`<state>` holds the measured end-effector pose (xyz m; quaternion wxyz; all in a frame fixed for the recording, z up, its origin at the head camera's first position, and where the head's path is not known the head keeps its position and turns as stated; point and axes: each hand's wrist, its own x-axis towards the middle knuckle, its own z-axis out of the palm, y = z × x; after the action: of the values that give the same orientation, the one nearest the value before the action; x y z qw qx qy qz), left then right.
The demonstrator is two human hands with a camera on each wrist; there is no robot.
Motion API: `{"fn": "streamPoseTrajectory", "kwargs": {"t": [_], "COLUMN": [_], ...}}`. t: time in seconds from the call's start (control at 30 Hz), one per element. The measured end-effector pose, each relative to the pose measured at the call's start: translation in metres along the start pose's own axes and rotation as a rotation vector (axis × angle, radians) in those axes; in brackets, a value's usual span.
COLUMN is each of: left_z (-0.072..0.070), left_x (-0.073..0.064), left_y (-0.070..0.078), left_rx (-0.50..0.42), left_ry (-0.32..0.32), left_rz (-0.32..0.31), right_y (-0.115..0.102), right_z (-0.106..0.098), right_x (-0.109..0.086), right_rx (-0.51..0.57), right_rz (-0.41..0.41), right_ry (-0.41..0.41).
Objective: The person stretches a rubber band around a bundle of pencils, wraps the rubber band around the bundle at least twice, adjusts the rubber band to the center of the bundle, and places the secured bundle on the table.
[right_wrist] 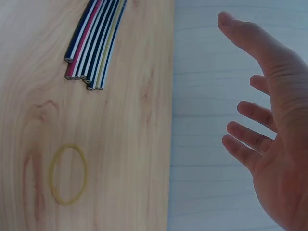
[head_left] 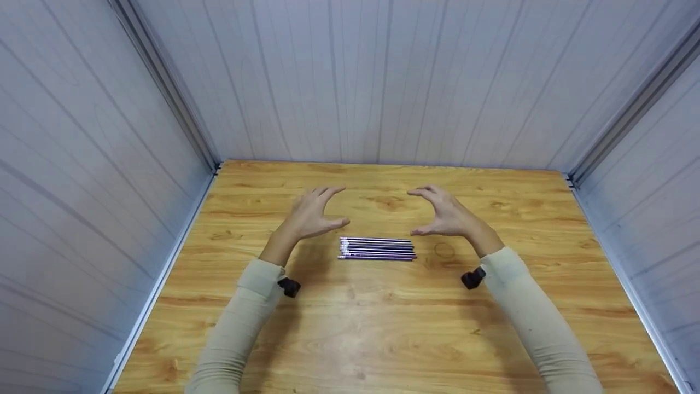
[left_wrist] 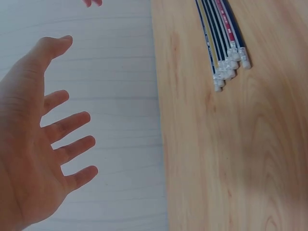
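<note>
Several pencils (head_left: pixel 377 249) lie side by side on the wooden table, pointing left to right. Their white erasers (left_wrist: pixel 226 70) are at the left end, and flat unsharpened ends (right_wrist: pixel 84 77) show at the right. Most are dark with pale stripes; one has a pink-red side. A yellow rubber band (right_wrist: pixel 68 174) lies in a loop just right of them. My left hand (head_left: pixel 314 213) is held in the air beyond the pencils' left end, fingers spread and thumb apart. Facing it, my right hand (head_left: pixel 445 213) hovers past their right end in the same way. Both hold nothing.
The wooden tabletop (head_left: pixel 355 328) is enclosed by a pale panelled wall (head_left: pixel 355 82) behind and similar walls (head_left: pixel 71 191) at the sides. Metal corner posts (head_left: pixel 169 87) stand at the back. A small black camera (head_left: pixel 289 287) sits at my left wrist, another black camera (head_left: pixel 472 278) at my right.
</note>
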<state>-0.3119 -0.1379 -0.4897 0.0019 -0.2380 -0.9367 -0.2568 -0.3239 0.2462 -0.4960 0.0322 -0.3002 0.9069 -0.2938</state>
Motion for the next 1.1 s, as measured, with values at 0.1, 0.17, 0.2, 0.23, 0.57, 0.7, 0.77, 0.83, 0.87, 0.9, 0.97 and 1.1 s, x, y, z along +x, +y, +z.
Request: {"fn": "streamPoseTrajectory", "kwargs": {"t": [0.1,0.17,0.2,0.23,0.57,0.7,0.77,0.83,0.87,0.9,0.97,1.1], "left_z": [0.006,0.011,0.014,0.016,0.039,0.045,0.049,0.054,0.057,0.06,0.066,0.078], "left_x": [-0.002,-0.002,-0.002,-0.002,-0.002,-0.002,-0.002,-0.002,-0.002,-0.001,0.0,0.002], "left_y": [-0.002,-0.003,-0.003,-0.004,-0.006,-0.008,-0.008,-0.01,-0.011,-0.012,-0.013,-0.013], "left_rx": [-0.017,-0.026,-0.034,-0.045,-0.111,-0.143,-0.17,-0.197,-0.206,-0.217,-0.234,-0.246], "left_ry": [-0.012,-0.02,-0.025,-0.03,-0.085,-0.088,-0.092,-0.101,-0.106,-0.11,-0.116,-0.134], "left_rz": [-0.004,-0.007,-0.009,-0.011,-0.006,0.001,0.004,0.01,0.016,0.021,0.031,0.025], "right_y": [0.003,0.005,0.007,0.007,0.008,0.009,0.01,0.011,0.011,0.012,0.012,0.013], "right_z": [0.008,0.013,0.016,0.018,0.041,0.047,0.051,0.056,0.058,0.06,0.064,0.07], "right_x": [-0.001,-0.002,-0.002,-0.003,-0.003,-0.002,-0.002,-0.002,-0.003,-0.003,-0.004,-0.007], "right_rx": [0.009,0.011,0.015,0.016,0.074,0.103,0.108,0.112,0.112,0.112,0.111,0.124], "right_rz": [0.002,0.002,0.004,0.005,0.025,0.026,0.015,0.006,0.008,0.015,0.037,0.088], "right_ry": [-0.007,-0.012,-0.015,-0.018,-0.07,-0.079,-0.073,-0.07,-0.073,-0.079,-0.098,-0.141]}}
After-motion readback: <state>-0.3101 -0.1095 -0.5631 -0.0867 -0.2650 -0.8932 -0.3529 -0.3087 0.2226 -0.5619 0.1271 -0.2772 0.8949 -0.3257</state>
